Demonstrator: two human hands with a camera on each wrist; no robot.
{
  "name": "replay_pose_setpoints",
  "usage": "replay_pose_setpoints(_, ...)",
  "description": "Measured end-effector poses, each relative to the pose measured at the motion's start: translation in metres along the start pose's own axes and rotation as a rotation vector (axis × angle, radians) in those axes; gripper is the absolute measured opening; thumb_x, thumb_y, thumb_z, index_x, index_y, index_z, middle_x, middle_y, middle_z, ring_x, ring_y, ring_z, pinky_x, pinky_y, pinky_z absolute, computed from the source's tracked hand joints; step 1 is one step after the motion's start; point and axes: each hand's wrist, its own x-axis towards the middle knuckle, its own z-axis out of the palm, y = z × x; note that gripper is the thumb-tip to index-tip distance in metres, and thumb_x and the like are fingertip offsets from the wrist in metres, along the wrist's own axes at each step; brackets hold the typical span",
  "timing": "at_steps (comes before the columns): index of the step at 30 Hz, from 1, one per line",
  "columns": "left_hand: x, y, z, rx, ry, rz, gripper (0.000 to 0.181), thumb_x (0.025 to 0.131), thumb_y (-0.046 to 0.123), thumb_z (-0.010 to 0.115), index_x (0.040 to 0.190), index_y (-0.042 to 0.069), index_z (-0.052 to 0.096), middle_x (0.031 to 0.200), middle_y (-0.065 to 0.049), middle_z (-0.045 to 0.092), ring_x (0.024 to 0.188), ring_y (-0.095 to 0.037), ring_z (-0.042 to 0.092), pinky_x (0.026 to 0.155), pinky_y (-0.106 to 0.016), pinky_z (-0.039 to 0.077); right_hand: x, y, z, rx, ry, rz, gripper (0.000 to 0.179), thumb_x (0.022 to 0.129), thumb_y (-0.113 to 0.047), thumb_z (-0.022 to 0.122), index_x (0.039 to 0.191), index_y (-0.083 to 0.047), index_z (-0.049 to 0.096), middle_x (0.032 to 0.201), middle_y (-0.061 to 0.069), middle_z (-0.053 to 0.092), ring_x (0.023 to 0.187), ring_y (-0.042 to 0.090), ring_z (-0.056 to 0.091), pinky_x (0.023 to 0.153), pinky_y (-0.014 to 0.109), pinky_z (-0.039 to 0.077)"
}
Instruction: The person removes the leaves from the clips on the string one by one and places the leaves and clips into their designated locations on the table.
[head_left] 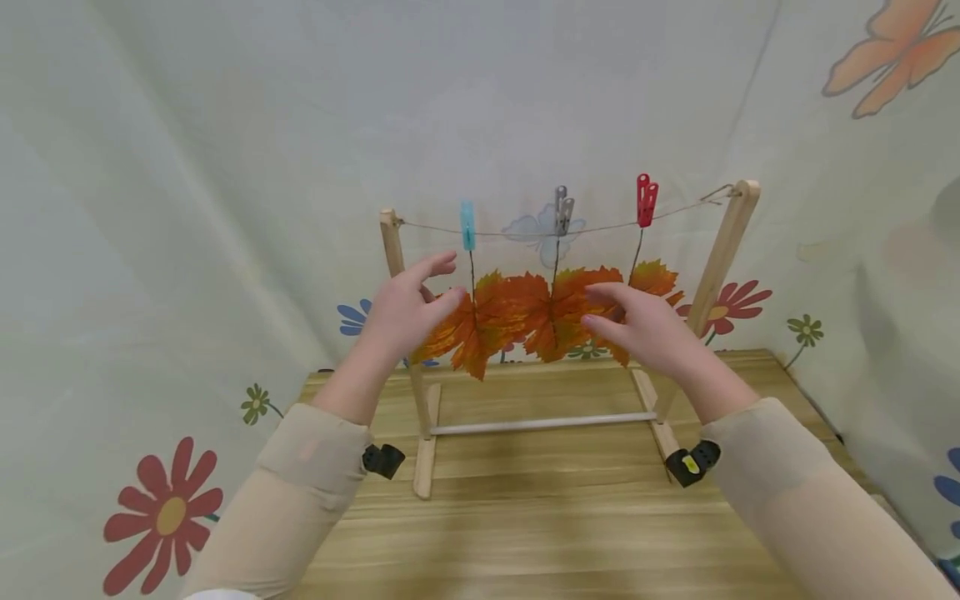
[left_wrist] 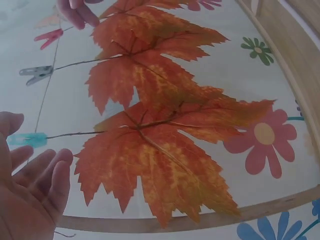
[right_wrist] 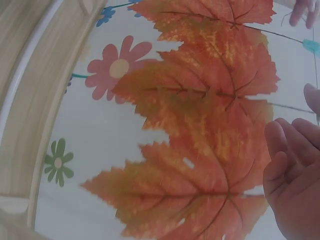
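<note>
Three orange artificial maple leaves hang by their stems from a string point(head_left: 517, 235). A light-blue clothespin point(head_left: 468, 226) clips the left leaf point(left_wrist: 155, 165), a grey clothespin point(head_left: 563, 213) the middle leaf point(left_wrist: 140, 70), and a red clothespin point(head_left: 646, 201) the right leaf point(right_wrist: 200, 192). My left hand point(head_left: 411, 307) hovers in front of the left leaf with loosely bent fingers and nothing in them. Before the middle and right leaves, my right hand point(head_left: 643, 325) is held up the same way, thumb apart from the fingers, holding nothing.
The string runs between two wooden posts point(head_left: 723, 250) of a small rack. A white bar point(head_left: 543, 423) joins its feet on the wood-grain table point(head_left: 525, 517). Behind stands a pale cloth backdrop point(head_left: 300, 125) printed with flowers and butterflies.
</note>
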Motion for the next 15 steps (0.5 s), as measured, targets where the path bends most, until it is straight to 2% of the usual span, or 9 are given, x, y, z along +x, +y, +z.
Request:
replay_pose_setpoints(4,0.007,0.003,0.004,-0.107,0.088,-0.009,0.049,0.090,0.034,0.062,0.136,0.025,0.049,0.124,0.006,0.059,0.071,-0.017,0.054,0.056,-0.031,0.046,0.008,-0.007,0.005,0.022,-0.016,0.003,0.050,0.093,-0.038,0.056,0.136,-0.013,0.047,0.108,0.005,0.061,0.083,0.021,0.056,0.069,0.036,0.049)
replay_pose_setpoints(7,0.010,0.007,0.006,-0.187,0.180,0.005,0.042,0.090,0.031,0.063,0.130,0.022,0.055,0.115,0.005,0.063,0.067,-0.018,0.052,0.051,-0.029,0.043,0.014,-0.013,0.010,0.057,-0.031,0.008,0.051,0.093,-0.041,0.056,0.135,-0.014,0.048,0.118,0.005,0.059,0.090,0.022,0.055,0.075,0.037,0.049)
replay_pose_setpoints(10,0.014,0.013,0.006,-0.229,0.249,0.020,0.037,0.090,0.032,0.063,0.125,0.020,0.059,0.110,0.004,0.064,0.066,-0.018,0.051,0.049,-0.028,0.041,0.021,-0.020,0.017,0.100,-0.025,0.008,0.051,0.093,-0.040,0.056,0.135,-0.014,0.048,0.120,0.006,0.058,0.091,0.023,0.054,0.076,0.038,0.048)
replay_pose_setpoints(12,0.016,0.017,0.004,-0.243,0.261,0.014,0.037,0.090,0.033,0.062,0.125,0.021,0.059,0.111,0.007,0.063,0.066,-0.017,0.051,0.048,-0.028,0.041,0.025,-0.027,0.021,0.128,-0.014,0.009,0.050,0.093,-0.039,0.057,0.136,-0.015,0.047,0.120,0.005,0.057,0.090,0.022,0.053,0.074,0.037,0.048)
replay_pose_setpoints(15,0.020,0.019,0.000,-0.268,0.251,-0.014,0.038,0.091,0.034,0.061,0.127,0.022,0.057,0.114,0.008,0.061,0.067,-0.019,0.054,0.047,-0.028,0.041,0.031,-0.036,0.027,0.161,0.001,0.011,0.049,0.093,-0.037,0.057,0.137,-0.016,0.047,0.101,0.008,0.059,0.078,0.023,0.050,0.063,0.035,0.045)
